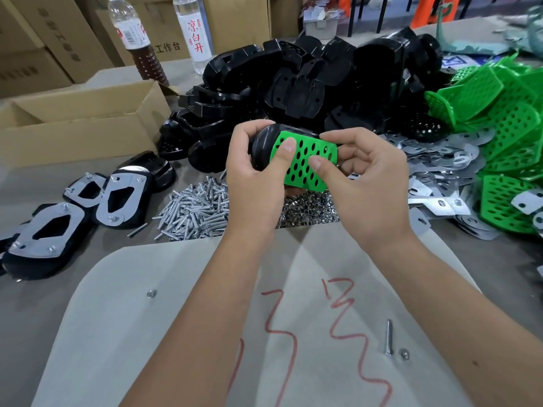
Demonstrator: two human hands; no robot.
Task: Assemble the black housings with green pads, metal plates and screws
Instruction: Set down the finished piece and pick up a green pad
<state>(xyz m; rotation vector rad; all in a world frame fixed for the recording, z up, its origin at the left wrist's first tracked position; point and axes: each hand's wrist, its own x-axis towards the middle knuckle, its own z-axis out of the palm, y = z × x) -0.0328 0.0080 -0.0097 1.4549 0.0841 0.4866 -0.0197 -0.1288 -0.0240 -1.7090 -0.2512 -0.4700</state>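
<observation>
Your left hand [252, 177] and right hand [361, 177] both clamp the rounded black plastic housing [263, 148] at mid-frame, thumbs pressing the perforated green plastic pad [308, 160] onto it. Uneven thumb pressure could seat it crooked (misaligning holes for the silver screws [194, 210] at 7 o'clock).

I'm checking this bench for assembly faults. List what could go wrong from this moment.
1. Both thumbs press the green pad onto the black housing held in mid-air by the left hand and right hand; if the pad sits skewed, its holes may not line up for screws.
2. The loose screw and nut near the table edge could get knocked off by a forearm.
</observation>
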